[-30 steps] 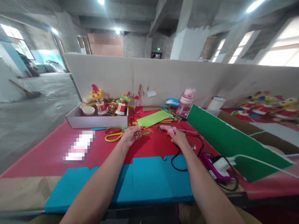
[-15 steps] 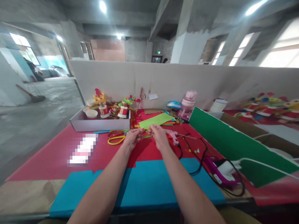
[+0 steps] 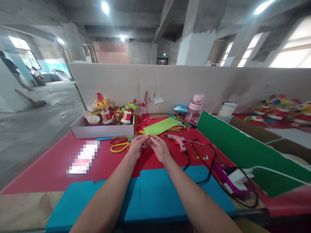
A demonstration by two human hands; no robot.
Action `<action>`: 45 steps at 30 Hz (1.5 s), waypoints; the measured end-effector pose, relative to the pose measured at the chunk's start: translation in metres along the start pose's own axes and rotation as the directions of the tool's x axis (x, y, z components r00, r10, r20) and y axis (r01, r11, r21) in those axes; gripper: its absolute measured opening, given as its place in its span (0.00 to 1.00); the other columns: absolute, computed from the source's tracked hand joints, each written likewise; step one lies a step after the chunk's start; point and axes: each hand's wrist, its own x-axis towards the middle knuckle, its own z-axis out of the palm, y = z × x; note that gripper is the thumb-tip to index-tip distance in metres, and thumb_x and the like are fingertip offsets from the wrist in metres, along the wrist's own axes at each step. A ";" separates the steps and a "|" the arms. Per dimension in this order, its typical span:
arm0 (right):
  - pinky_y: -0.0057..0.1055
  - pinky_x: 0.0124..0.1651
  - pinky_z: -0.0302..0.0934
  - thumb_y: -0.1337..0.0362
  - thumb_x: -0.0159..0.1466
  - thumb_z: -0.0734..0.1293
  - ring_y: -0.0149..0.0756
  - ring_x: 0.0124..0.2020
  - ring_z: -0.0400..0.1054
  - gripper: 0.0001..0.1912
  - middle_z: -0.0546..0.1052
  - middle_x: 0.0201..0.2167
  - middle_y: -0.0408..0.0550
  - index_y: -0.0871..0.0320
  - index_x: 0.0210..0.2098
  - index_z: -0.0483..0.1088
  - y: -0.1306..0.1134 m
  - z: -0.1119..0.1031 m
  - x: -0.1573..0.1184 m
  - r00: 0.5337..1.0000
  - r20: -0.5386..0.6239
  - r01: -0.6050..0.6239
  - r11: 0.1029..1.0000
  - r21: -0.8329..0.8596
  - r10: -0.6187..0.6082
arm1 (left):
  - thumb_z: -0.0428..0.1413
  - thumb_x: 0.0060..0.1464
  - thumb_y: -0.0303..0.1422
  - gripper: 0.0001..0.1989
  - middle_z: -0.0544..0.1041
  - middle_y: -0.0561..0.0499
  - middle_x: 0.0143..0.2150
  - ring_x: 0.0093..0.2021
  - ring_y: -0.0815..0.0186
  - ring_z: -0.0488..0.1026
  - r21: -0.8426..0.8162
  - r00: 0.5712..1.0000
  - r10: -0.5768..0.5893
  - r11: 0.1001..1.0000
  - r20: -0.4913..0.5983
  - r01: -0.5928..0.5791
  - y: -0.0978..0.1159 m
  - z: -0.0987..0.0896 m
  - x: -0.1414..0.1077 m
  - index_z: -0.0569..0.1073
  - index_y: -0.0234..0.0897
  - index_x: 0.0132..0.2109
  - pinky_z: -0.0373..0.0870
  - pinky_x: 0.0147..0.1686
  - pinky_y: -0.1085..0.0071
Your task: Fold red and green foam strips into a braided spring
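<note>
My left hand and my right hand meet above the red table covering. Between their fingertips shows a small red piece, which both hands pinch. Left of my left hand lie yellow-handled scissors. To the right of my right hand rests a pink glue gun. Green paper lies just beyond the hands, and blue sheets are under my forearms.
A white box with paper cups and figures stands at the back left. On the right are a green board, a purple power strip and black cables. A person stands far left, near a broom.
My right hand has moved left and down to meet my left hand at the red piece. A person has come into view at the far left.
</note>
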 end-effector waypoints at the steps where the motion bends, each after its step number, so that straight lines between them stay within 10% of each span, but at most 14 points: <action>1: 0.28 0.41 0.67 0.63 0.49 0.74 0.28 0.30 0.71 0.14 0.77 0.29 0.42 0.58 0.34 0.72 0.001 -0.001 0.001 1.000 -0.005 -0.002 1.000 0.006 0.002 | 0.68 0.32 0.33 0.16 0.70 0.54 0.20 0.19 0.77 0.62 0.003 1.000 0.002 1.000 -0.002 -0.002 0.000 0.000 0.000 0.75 0.29 0.30 0.59 0.19 0.79; 45: 0.34 0.37 0.71 0.61 0.48 0.75 0.34 0.27 0.75 0.14 0.78 0.24 0.44 0.58 0.29 0.69 -0.010 -0.007 0.002 1.000 -0.001 0.003 0.996 -0.094 -0.003 | 0.68 0.32 0.34 0.16 0.73 0.52 0.24 0.24 0.72 0.68 0.100 0.984 0.176 0.980 -0.029 -0.173 -0.011 0.003 0.003 0.73 0.31 0.29 0.61 0.24 0.76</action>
